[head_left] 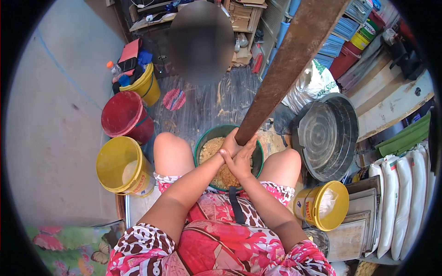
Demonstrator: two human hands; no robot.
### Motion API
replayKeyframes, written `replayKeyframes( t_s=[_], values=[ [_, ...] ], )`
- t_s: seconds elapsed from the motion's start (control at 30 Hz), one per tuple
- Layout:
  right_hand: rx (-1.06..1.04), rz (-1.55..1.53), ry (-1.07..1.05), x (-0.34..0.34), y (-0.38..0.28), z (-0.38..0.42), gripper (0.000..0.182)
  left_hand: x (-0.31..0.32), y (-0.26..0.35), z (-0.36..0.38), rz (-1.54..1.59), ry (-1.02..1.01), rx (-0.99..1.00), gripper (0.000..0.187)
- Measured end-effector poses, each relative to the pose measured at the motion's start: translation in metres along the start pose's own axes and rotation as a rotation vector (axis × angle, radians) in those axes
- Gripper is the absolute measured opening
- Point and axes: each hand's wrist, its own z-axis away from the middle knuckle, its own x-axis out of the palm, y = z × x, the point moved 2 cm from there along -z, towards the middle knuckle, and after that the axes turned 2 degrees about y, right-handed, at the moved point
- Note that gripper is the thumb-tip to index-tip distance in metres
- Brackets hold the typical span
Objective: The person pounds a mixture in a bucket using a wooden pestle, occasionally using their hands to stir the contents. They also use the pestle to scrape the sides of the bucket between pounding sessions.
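Observation:
Between my knees stands a green bucket [198, 152] with a crumbly tan material [211, 148] inside. Over its mouth, a long brown wooden beam [287, 64] slants up toward the top right, its lower part meeting my hands. My left hand [231, 144] is closed round the beam from the left side. My right hand [242, 161] clasps it from the right, fingers fairly straight along the wood and thumb lying across my left wrist. The lower end of the beam is hidden by my hands.
A red bucket [143, 126] and yellow buckets [139, 177] stand at left. To the right are a black basin [352, 119], a yellow pail [343, 207] holding something white, stacked trays [347, 239] and white sacks [391, 202]. Shelves [251, 23] stand at the back.

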Motion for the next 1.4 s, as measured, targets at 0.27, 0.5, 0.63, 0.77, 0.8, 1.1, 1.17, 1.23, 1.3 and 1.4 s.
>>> replayKeyframes(
  t_s=[0.27, 0.5, 0.63, 0.77, 0.8, 1.1, 1.17, 1.23, 1.3, 1.4],
  values=[
    [0.009, -0.184, -0.017, -0.018, 0.003, -0.020, 0.113, -0.020, 0.009, 0.001, -0.361, -0.026, 0.020, 0.067],
    [0.048, -0.502, 0.017, -0.050, -0.016, -0.074, 0.108, -0.018, 0.023, 0.014, -0.262, -0.185, -0.200, 0.072],
    [0.027, -0.642, 0.027, -0.058, -0.034, -0.080, 0.075, -0.002, 0.053, 0.022, -0.265, -0.225, -0.100, 0.071],
    [-0.004, -0.652, 0.076, -0.070, -0.045, -0.077, 0.048, 0.032, 0.108, 0.019, -0.221, -0.147, 0.080, 0.073],
    [-0.052, -0.597, 0.066, -0.077, -0.047, -0.083, 0.051, 0.039, 0.125, 0.018, -0.215, -0.145, 0.090, 0.073],
    [-0.294, -0.694, 0.193, -0.245, -0.242, -0.215, 0.048, 0.122, 0.348, -0.021, -0.312, -0.188, 0.580, 0.054],
    [-0.287, -0.791, 0.206, -0.240, -0.250, -0.221, 0.043, 0.123, 0.358, -0.026, -0.279, -0.235, 0.537, 0.052],
    [-0.303, -0.567, 0.221, -0.238, -0.247, -0.222, 0.033, 0.120, 0.353, -0.030, -0.201, -0.292, 0.398, 0.050],
    [-0.239, -0.538, 0.371, -0.206, -0.190, -0.200, 0.056, 0.105, 0.289, -0.029, -0.103, -0.182, 0.511, 0.058],
    [-0.291, 0.021, 0.420, -0.075, -0.021, -0.105, 0.054, 0.035, 0.091, -0.012, -0.236, -0.256, -0.035, 0.082]
  ],
)
